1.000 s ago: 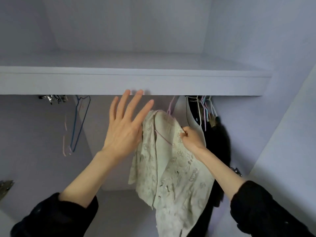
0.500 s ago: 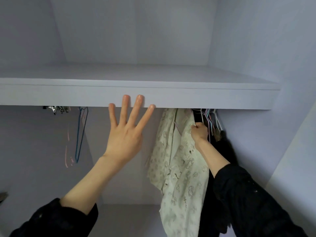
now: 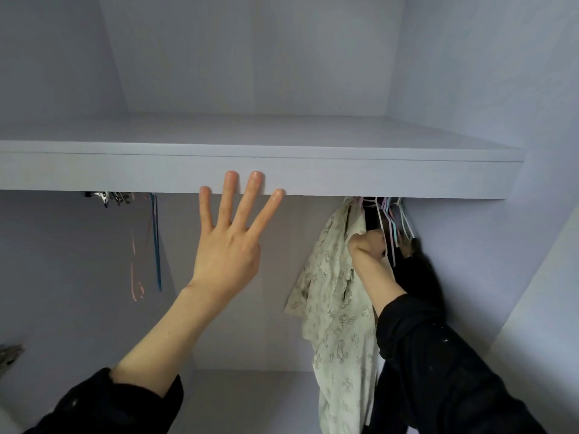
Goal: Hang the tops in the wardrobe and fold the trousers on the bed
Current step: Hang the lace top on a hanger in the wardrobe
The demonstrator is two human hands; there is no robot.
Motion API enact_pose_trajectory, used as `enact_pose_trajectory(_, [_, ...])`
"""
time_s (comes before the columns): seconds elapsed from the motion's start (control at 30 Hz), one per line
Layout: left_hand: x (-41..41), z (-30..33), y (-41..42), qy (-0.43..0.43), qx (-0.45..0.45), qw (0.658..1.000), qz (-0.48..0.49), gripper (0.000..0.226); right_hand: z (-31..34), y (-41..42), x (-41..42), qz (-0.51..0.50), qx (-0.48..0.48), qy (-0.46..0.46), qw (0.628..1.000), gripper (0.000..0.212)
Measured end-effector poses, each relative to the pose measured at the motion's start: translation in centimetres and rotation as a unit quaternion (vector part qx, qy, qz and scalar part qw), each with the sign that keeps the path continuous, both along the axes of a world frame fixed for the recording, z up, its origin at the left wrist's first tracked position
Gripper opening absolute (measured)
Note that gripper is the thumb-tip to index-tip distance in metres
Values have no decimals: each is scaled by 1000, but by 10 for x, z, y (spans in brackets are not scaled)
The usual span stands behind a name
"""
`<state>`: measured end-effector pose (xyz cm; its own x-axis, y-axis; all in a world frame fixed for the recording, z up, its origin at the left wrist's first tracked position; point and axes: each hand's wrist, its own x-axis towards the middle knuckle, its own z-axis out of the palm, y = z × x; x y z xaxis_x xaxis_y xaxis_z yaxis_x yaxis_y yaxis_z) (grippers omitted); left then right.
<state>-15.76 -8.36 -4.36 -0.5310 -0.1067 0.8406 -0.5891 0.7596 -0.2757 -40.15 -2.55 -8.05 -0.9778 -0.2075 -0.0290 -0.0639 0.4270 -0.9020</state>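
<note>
Black garment (image 3: 419,277) beside top (image 3: 332,292), hangers (image 3: 390,217)

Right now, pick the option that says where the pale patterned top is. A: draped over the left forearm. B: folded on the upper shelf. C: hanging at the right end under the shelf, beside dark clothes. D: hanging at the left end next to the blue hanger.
C: the pale patterned top hangs under the shelf at the right, against the dark clothes, with the right hand gripping near its hanger.

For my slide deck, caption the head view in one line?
Right hand hangs pale printed top in wardrobe; left hand open by shelf.
</note>
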Motion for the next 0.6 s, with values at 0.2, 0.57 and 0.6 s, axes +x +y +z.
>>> enact_pose_trajectory(0.2, [2, 3, 7, -9, 26, 1000, 2, 96, 3, 27, 8, 98, 121, 131, 979, 39])
enact_pose_trajectory(0.57, [42, -40, 52, -33, 221, 973, -50, 64, -9, 78, 90, 262, 227, 346, 872, 43])
enact_pose_trajectory(0.6, [57, -48, 57, -38, 257, 965, -43, 59, -11, 78, 108, 290, 216, 343, 867, 43])
